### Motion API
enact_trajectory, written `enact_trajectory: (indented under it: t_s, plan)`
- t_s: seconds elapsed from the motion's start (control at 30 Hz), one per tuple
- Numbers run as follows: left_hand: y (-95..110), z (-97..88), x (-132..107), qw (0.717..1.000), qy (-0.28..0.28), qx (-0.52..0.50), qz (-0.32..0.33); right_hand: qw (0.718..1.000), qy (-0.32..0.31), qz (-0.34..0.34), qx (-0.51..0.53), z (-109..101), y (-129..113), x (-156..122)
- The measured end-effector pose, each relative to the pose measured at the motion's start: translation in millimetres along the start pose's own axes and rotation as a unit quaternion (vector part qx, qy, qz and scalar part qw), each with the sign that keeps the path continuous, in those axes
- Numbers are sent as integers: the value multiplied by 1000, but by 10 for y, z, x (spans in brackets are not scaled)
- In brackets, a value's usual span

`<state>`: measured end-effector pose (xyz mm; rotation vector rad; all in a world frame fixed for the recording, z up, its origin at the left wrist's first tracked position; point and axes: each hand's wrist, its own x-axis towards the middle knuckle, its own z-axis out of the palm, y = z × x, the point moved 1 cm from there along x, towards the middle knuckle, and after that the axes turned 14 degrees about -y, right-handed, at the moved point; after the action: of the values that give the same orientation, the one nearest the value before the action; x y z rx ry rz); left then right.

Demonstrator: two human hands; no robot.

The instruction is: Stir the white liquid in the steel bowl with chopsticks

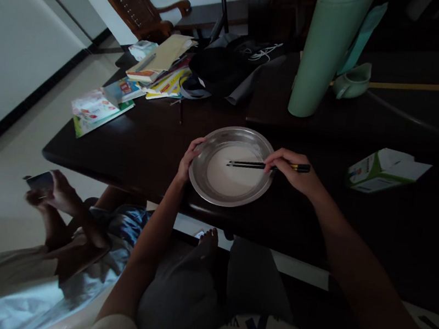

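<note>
A round metal plate (204,181) with a white layer inside lies near the front edge of a dark table (147,147). My left hand (187,160) grips the plate's left rim, fingers curled over it. My right hand (291,169) is closed on a pair of black chopsticks (246,164) at the plate's right rim. The chopstick tips reach leftward over the white middle of the plate.
A tall green flask (324,53) and a green cup (352,83) stand behind the plate. A small carton (385,169) lies to the right. Books and papers (131,89) pile at the far left. Another person's hands (52,191) hold a phone below left.
</note>
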<state>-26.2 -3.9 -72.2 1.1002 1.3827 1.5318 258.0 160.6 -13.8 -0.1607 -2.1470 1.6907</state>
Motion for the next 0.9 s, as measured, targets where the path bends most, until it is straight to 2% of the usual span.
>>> enact_trajectory:
  t_s: [0.13,0.33,0.53,0.6,0.77,0.9]
  plan:
    - [12,4,1,1000,5,14,3,998,48,-24,31,-83,9,-19]
    - [6,5,-7,1000,-12,3,0,999,-39,-2,38,28,17,2]
    - [-1,1,-4,1000,-5,9,-4,999,48,-9,13,-82,14,-16]
    - [5,3,-4,1000,-3,9,-5,998,50,-16,24,-100,12,-25]
    - [4,12,-9,1000,-5,-1,-6,1000,12,-5,26,-15,1,-2]
    - [5,12,-5,1000,4,-2,-9,999,37,0,7,-46,-7,-1]
